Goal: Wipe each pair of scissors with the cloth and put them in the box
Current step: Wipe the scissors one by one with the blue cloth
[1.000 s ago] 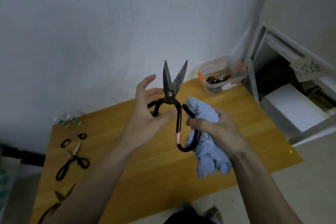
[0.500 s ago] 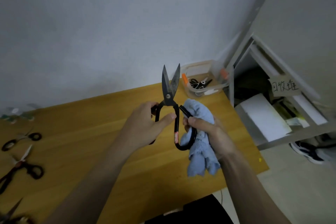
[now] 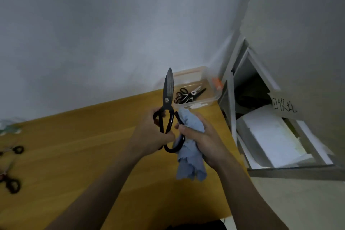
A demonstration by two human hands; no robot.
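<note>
I hold the big black scissors [image 3: 167, 106] upright above the bench [image 3: 78, 155], blades together and the tip pointing up toward the wall. My left hand [image 3: 155, 132] grips one handle loop, fingers curled around it. My right hand [image 3: 200, 140] grips the blue cloth [image 3: 190, 157], bunched up, and presses it against the other handle loop, so the cloth hangs down below my fist. The clear box [image 3: 209, 80] stands at the far corner of the bench, just behind the blades, and there are already some scissors inside [image 3: 188, 95]. At the left edge of the bench more scissors [image 3: 11, 185] wait, well apart from my hands. What can go wrong from here — I think mostly the blades. If I slide the cloth up from the handle to the steel, my fingers are behind only thin fabric, and a careless pull along the edge may cut them. Also the two hands hold separate loops, so a small pull apart can open the blades suddenly. When I reach for the box, the long tip could knock the thin wall and push the box toward the bench edge — it stands quite near it.
</note>
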